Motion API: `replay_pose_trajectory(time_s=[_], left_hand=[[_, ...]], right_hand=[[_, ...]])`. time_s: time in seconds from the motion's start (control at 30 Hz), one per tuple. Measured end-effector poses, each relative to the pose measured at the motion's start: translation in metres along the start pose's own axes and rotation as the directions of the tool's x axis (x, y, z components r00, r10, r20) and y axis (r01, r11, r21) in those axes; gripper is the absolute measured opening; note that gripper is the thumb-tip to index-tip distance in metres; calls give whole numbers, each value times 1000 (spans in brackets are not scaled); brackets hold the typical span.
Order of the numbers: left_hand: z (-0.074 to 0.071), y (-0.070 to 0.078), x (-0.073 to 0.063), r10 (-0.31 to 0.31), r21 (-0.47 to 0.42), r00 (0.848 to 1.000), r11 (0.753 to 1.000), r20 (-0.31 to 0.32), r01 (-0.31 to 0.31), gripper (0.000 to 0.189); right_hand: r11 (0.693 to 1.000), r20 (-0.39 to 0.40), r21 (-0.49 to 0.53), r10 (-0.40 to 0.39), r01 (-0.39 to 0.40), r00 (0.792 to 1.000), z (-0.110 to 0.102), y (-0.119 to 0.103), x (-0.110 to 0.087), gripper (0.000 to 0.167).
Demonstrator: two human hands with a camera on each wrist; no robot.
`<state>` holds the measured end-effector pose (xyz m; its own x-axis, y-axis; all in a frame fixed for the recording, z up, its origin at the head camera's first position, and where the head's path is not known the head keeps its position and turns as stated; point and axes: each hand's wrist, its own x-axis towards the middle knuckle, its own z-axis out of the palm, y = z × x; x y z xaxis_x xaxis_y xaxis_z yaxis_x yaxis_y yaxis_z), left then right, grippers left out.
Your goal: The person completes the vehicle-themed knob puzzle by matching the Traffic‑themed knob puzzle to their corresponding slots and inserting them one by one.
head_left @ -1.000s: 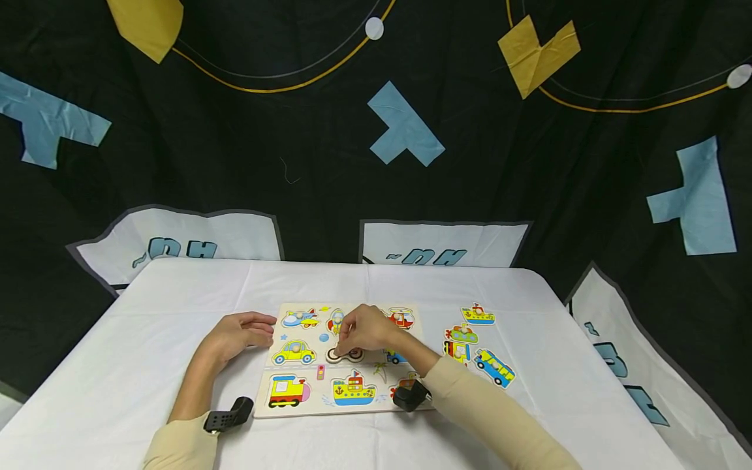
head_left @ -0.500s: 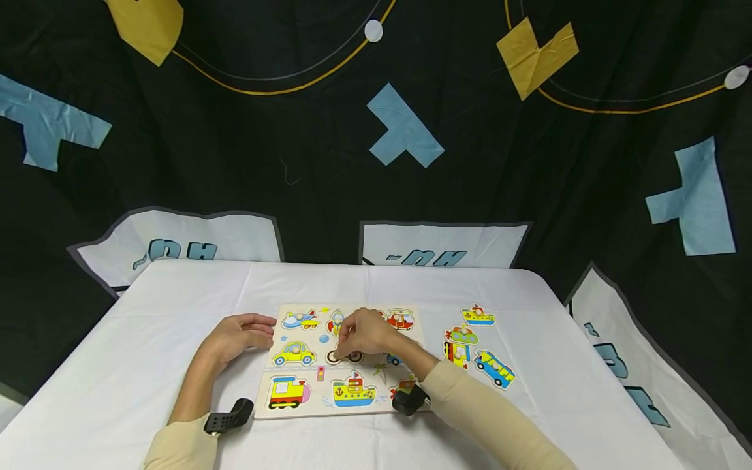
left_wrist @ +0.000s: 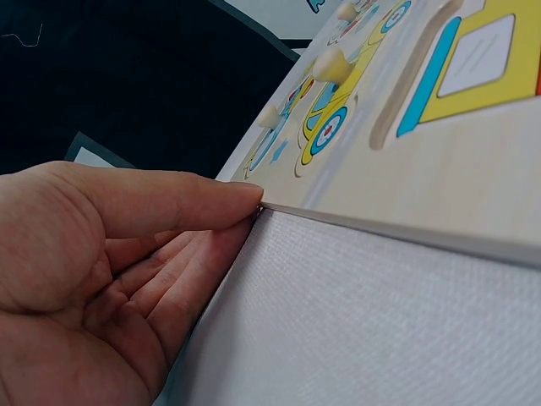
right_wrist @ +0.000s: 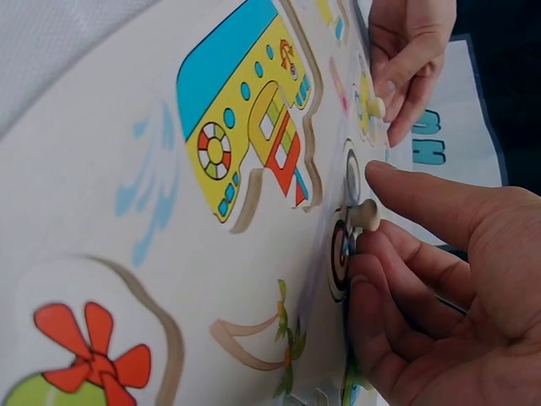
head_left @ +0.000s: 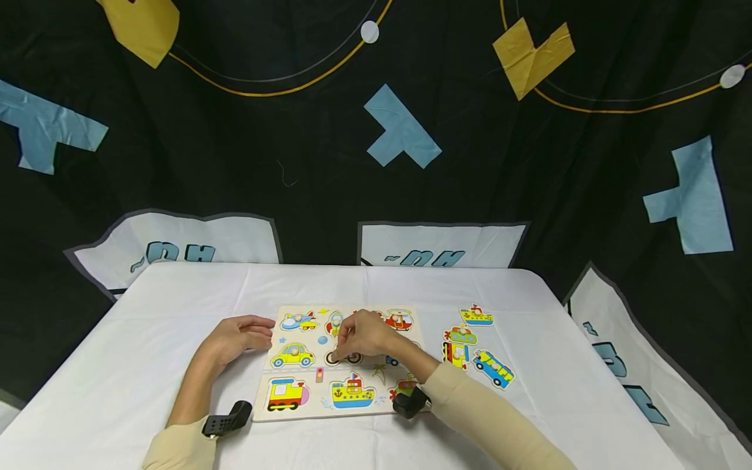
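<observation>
My right hand (head_left: 365, 333) reaches over the middle of a wooden knob puzzle board (head_left: 320, 413). Its thumb and curled fingers close around a motorcycle puzzle piece (right_wrist: 341, 254), whose wooden knob (right_wrist: 366, 216) shows between them. The piece lies at its place in the board's middle row, its wheels visible below the hand in the head view. At the board's left edge, my left hand (head_left: 234, 338) rests with fairly straight fingers; in the left wrist view its thumb tip (left_wrist: 245, 199) touches the board's edge. The yellow car piece (head_left: 293, 355) sits in its recess nearby.
Right of the board lie several loose pieces: a ship (head_left: 476, 316), a green submarine (head_left: 460, 335), a train (head_left: 455, 354) and a bus (head_left: 493, 369). Pictured ship (head_left: 352, 393) and train (head_left: 286, 395) recesses line the board's front. A white cloth covers the table (head_left: 364, 285).
The motorcycle piece, slightly raised and shifted one second ago, now lies lower in line with its place under my right fingers. My left hand stays at the board's edge.
</observation>
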<state>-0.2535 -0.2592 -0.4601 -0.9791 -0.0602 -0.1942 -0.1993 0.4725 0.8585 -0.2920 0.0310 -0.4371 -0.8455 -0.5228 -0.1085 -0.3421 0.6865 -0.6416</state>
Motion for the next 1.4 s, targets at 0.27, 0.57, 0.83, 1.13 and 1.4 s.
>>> replay_pose_trajectory(time_s=[0.27, 0.57, 0.83, 1.13, 1.4], left_hand=[[-1, 0, -1, -8, -4, 1000, 1000, -1, 8, 53], [2, 0, 1, -2, -1, 1000, 1000, -7, 2, 52], [0, -1, 1, -6, -4, 1000, 1000, 2, 6, 53], [1, -1, 1, -10, 0, 1000, 1000, 5, 10, 53], [0, -1, 0, 2, -15, 1000, 1000, 9, -2, 55]], right_hand=[[1000, -27, 28, -7, 8, 1000, -18, 4, -10, 20], [999, -63, 18, 51, -50, 997, -44, 19, -19, 20], [996, -109, 13, 93, -92, 990, -65, 36, -32, 19], [988, -175, 22, 153, -151, 973, -87, 63, -51, 18], [983, -182, 21, 185, -185, 966, -106, 88, -72, 21]])
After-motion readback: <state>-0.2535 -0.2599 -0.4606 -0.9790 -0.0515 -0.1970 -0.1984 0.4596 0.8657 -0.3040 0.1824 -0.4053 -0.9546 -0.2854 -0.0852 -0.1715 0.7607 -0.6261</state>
